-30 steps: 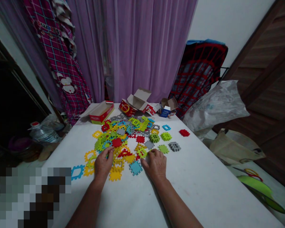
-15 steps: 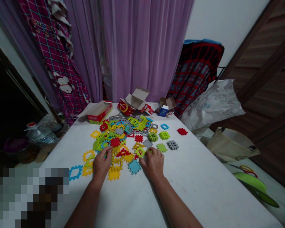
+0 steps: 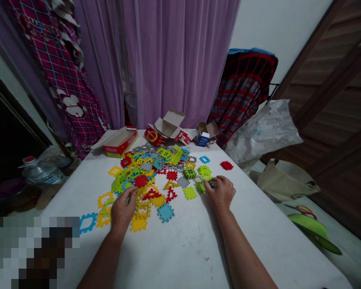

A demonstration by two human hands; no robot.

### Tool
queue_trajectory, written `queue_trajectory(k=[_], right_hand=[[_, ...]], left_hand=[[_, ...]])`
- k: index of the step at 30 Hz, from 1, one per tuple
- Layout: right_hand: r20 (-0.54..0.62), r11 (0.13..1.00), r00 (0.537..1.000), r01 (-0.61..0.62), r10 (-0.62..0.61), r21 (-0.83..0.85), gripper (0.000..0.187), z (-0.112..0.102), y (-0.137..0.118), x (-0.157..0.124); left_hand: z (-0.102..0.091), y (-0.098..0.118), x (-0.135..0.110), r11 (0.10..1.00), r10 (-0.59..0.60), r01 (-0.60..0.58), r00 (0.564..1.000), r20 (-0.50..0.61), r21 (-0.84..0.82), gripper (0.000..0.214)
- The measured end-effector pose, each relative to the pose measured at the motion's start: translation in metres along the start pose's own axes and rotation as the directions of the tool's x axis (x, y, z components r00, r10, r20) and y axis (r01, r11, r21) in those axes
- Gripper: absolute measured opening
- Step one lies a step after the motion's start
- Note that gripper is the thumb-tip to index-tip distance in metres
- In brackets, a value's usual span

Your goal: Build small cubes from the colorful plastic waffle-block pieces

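Pieces [image 3: 146, 165] seem mid-sorting: hands apart, right hand [image 3: 221, 192] curled over a grey piece [image 3: 213, 184], left hand [image 3: 123, 208] beside a red one [image 3: 140, 181], grips unclear; next calls for a sure pinch.

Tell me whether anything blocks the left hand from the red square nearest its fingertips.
Nothing visible does. The left hand has its fingertips right by the near edge of the red square; whether they touch cannot be told. The square lies on the pile of colored pieces, with no other piece seen covering it.
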State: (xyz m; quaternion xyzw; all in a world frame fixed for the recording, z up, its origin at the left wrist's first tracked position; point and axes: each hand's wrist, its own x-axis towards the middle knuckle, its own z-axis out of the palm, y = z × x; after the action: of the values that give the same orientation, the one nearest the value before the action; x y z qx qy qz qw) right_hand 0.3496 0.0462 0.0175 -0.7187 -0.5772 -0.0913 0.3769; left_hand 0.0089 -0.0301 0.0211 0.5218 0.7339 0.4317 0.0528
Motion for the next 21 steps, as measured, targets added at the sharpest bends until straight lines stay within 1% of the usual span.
queue_trajectory(k=[3, 8, 15, 21], right_hand=[[0.005, 0.999, 0.999, -0.039, 0.039, -0.026, 0.030, 0.013, 0.010, 0.019], [0.022, 0.998, 0.999, -0.031, 0.032, -0.052, 0.032, 0.028, 0.013, 0.030], [0.041, 0.998, 0.999, -0.017, 0.020, -0.068, 0.031, 0.035, 0.015, 0.036], [0.058, 0.997, 0.998, -0.037, 0.041, -0.063, 0.031, 0.037, 0.013, 0.038]], left_hand=[[0.000, -0.001, 0.000, 1.000, 0.005, -0.005, 1.000, -0.005, 0.000, 0.025], [0.000, -0.001, -0.001, 1.000, 0.003, -0.003, 1.000, -0.002, 0.003, 0.029], [-0.001, -0.003, 0.000, 1.000, 0.019, -0.019, 1.000, -0.002, -0.001, 0.027], [0.001, -0.005, 0.000, 1.000, -0.009, 0.009, 1.000, -0.001, -0.010, 0.029]])
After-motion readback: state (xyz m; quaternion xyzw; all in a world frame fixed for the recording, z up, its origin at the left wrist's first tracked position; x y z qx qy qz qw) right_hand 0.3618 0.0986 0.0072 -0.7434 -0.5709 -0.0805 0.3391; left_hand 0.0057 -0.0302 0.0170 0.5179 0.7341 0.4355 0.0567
